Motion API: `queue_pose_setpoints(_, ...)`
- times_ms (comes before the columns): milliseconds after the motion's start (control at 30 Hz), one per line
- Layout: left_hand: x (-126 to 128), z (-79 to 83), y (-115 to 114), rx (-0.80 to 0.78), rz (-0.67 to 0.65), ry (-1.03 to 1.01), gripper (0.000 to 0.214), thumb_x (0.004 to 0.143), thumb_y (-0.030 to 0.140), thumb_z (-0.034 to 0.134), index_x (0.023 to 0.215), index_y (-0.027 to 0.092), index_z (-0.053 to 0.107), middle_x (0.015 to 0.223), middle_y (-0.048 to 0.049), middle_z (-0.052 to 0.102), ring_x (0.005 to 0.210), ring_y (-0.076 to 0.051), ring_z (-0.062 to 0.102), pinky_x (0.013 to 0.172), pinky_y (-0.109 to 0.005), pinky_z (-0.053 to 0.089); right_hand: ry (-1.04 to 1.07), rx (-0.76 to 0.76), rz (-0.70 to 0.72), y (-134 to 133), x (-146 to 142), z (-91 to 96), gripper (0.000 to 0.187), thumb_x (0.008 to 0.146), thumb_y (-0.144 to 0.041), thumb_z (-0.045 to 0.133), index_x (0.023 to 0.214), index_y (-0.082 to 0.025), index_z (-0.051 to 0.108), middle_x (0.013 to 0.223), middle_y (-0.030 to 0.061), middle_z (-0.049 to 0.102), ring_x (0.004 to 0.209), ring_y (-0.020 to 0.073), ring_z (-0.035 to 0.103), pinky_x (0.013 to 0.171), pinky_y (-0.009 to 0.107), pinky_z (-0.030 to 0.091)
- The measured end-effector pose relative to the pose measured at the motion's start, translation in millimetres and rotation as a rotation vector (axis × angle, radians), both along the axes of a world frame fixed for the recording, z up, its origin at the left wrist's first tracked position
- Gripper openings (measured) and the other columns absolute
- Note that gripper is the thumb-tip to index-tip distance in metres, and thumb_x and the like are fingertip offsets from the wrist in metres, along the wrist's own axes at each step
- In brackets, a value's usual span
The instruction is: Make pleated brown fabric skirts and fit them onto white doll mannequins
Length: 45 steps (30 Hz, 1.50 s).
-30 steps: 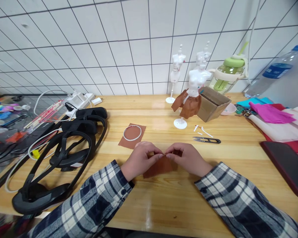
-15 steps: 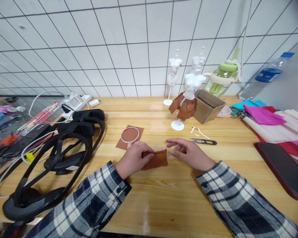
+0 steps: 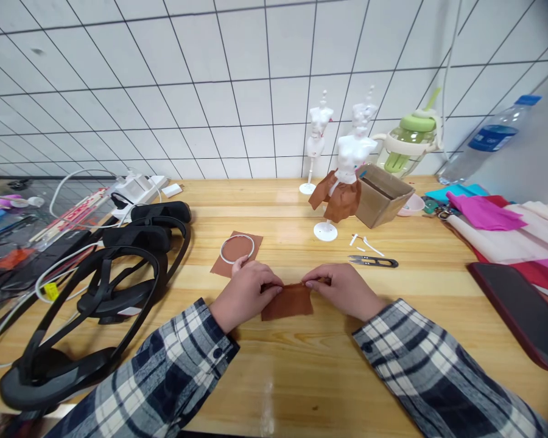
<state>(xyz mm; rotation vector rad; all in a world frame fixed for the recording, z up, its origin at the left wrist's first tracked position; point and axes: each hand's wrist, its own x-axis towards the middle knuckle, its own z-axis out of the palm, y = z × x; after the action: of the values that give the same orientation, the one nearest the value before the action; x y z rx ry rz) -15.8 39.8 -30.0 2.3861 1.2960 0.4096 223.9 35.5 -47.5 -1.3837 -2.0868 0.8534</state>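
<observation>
Both hands hold one small piece of brown fabric [image 3: 287, 304] by its upper edge, above the wooden table [image 3: 274, 371]. My left hand [image 3: 246, 292] pinches the left corner between thumb and fingers. At the right corner, the thumb and forefinger of my right hand [image 3: 344, 291] are closed on the same edge. Just beyond my left hand, a silvery ring [image 3: 222, 254] lies on a flat square of brown cloth [image 3: 258, 239]. Thread snips [image 3: 374, 261] rest on the table past my right hand, with small white plastic bits [image 3: 371, 246] behind them.
White mannequin forms [image 3: 352, 155] stand at the back, one draped with brown cloth [image 3: 342, 201]. Beside them are a cardboard box [image 3: 379, 210] and a green-lidded bottle [image 3: 411, 143]. Black headsets [image 3: 153, 298] and cables occupy the left; a phone [image 3: 525, 316] and coloured fabrics [image 3: 493, 216] lie right.
My right hand has moved left and closed on the right end of the fabric's upper edge. The fabric now stretches between both hands; my left hand keeps its pinch.
</observation>
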Motion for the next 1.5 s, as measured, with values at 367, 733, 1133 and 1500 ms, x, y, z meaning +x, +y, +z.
queue_pose_setpoints(367, -2, -3.8, 1, 0.066, -0.030, 0.041, 0.015, 0.086, 0.024, 0.058, 0.086, 0.027, 0.073, 0.083, -0.0008, 0.070, 0.089, -0.020, 0.059, 0.105, -0.050, 0.015, -0.040, 0.051, 0.015, 2, 2, -3.7, 0.031, 0.081, -0.023, 0.062, 0.111, -0.025, 0.070, 0.102, 0.0019, 0.072, 0.076, 0.0158, 0.064, 0.068, 0.030, 0.050)
queue_pose_setpoints(733, 3, 3.5, -5, 0.142, -0.073, 0.107, 0.018, 0.089, 0.023, 0.054, 0.099, 0.028, 0.068, 0.091, -0.0001, 0.069, 0.094, -0.020, 0.058, 0.104, -0.049, 0.021, -0.112, 0.076, 0.034, 1, -3, -1.8, 0.020, 0.080, -0.012, 0.060, 0.087, -0.026, 0.071, 0.092, -0.0023, 0.070, 0.085, 0.0155, 0.063, 0.073, 0.028, 0.045)
queue_pose_setpoints(1133, 5, 10.5, -10, 0.237, -0.145, 0.195, 0.021, 0.092, 0.021, 0.049, 0.091, 0.025, 0.070, 0.084, -0.0002, 0.067, 0.089, -0.019, 0.058, 0.107, -0.054, 0.019, -0.246, 0.182, 0.142, -3, -1, 2.1, 0.024, 0.087, -0.016, 0.053, 0.095, -0.028, 0.073, 0.104, -0.0031, 0.070, 0.090, 0.0152, 0.065, 0.077, 0.027, 0.047)
queue_pose_setpoints(1500, -14, 15.5, 2, 0.377, -0.344, 0.342, 0.022, 0.087, 0.018, 0.054, 0.096, 0.028, 0.071, 0.078, 0.0001, 0.064, 0.086, -0.019, 0.056, 0.104, -0.050, 0.026, -0.205, 0.157, 0.199, -1, 8, 1.5, 0.041, 0.076, -0.004, 0.048, 0.097, -0.028, 0.074, 0.114, -0.0033, 0.069, 0.099, 0.0170, 0.065, 0.087, 0.030, 0.048)
